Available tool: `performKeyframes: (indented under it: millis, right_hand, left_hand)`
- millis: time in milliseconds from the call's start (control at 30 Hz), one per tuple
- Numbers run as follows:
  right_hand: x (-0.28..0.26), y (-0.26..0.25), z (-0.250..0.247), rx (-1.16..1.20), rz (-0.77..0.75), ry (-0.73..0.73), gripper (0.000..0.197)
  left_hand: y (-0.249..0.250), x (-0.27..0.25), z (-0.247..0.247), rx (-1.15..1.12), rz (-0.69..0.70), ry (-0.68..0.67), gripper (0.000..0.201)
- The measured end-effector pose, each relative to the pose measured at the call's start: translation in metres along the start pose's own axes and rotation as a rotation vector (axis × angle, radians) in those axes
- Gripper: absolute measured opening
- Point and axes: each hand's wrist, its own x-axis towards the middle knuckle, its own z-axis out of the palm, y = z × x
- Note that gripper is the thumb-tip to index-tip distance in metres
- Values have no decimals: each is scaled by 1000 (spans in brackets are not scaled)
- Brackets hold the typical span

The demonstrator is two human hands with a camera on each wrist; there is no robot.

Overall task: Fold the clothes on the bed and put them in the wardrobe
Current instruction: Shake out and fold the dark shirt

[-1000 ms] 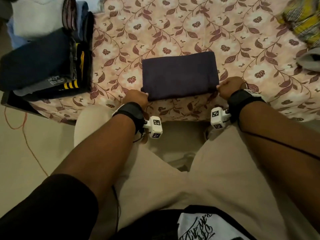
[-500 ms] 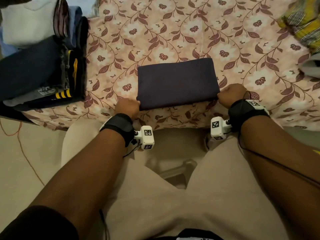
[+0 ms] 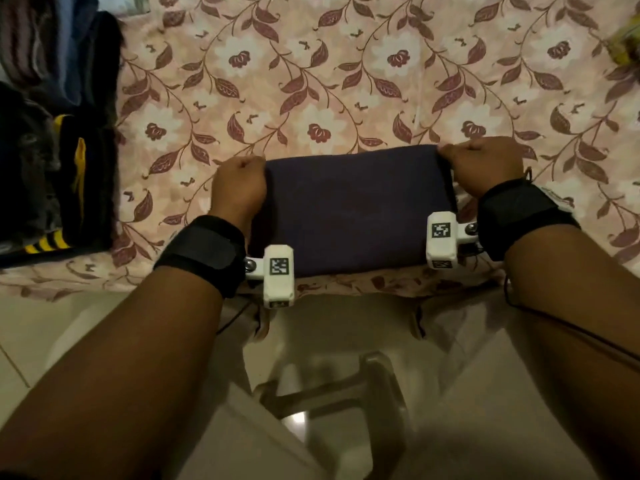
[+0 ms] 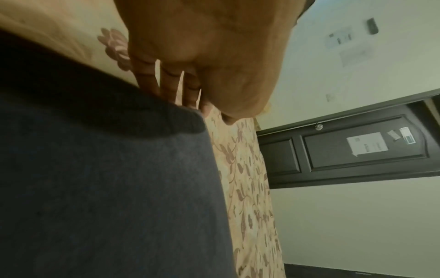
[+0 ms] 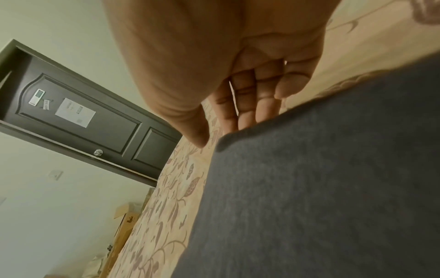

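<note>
A dark navy folded garment (image 3: 356, 209) lies on the floral bedsheet (image 3: 346, 81) at the bed's near edge. My left hand (image 3: 239, 181) grips its far left corner and my right hand (image 3: 485, 164) grips its far right corner, both curled like fists. In the left wrist view the fingers (image 4: 169, 80) go down behind the garment's (image 4: 95, 188) thick folded edge. In the right wrist view the fingers (image 5: 247, 111) are tucked behind the garment's (image 5: 309, 188) edge, with the thumb beside the corner.
A stack of folded dark clothes (image 3: 52, 168) with yellow stripes sits at the bed's left edge. A yellow garment (image 3: 623, 46) shows at the far right. A pale stool (image 3: 339, 393) stands between my legs. Beyond the bed is a dark door (image 4: 345, 150).
Both hands went from the garment's near corners to its far corners, carrying the near edge over. My head has leaned in closer over the bed.
</note>
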Motion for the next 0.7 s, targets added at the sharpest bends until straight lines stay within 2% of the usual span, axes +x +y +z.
performKeyframes:
  millis: [133, 233, 300, 367, 433, 467, 500, 533, 567, 600, 633, 667, 700]
  right_hand:
    - [-2, -3, 11, -57, -77, 8, 29]
    - [-5, -7, 19, -69, -123, 72, 24]
    - [-3, -4, 19, -70, -99, 111, 22]
    - [-3, 3, 15, -48, -74, 138, 24]
    - [-6, 8, 14, -47, -88, 142, 32]
    - [-12, 7, 18, -80, -108, 143, 43]
    - [-23, 3, 24, -125, -154, 146, 58]
    - [-35, -2, 32, -171, -235, 151, 70]
    - [-49, -8, 43, -232, -337, 140, 76]
    - [-63, -14, 55, -318, -434, 69, 78]
    - [-76, -18, 67, -419, -493, -56, 77]
    - [-87, -18, 80, -501, -512, -182, 77]
    - [-93, -14, 90, -545, -510, -247, 77]
  left_hand:
    - [-5, 5, 10, 131, 13, 45, 28]
    - [-9, 4, 14, 232, 53, 153, 34]
    - [-11, 4, 14, 256, 64, 271, 31]
    - [-15, 5, 13, 267, 66, 302, 29]
    - [-16, 2, 13, 315, 84, 289, 28]
    - [-14, -2, 13, 380, 163, 313, 31]
    - [-10, -10, 16, 451, 318, 335, 39]
    - [-5, -22, 23, 529, 526, 305, 46]
    - [-1, -36, 33, 613, 720, 210, 50]
    - [-1, -50, 46, 690, 838, 66, 52]
    - [-6, -65, 60, 766, 864, -75, 55]
    - [-16, -74, 70, 834, 827, -171, 57]
    - [-26, -78, 76, 889, 778, -200, 59]
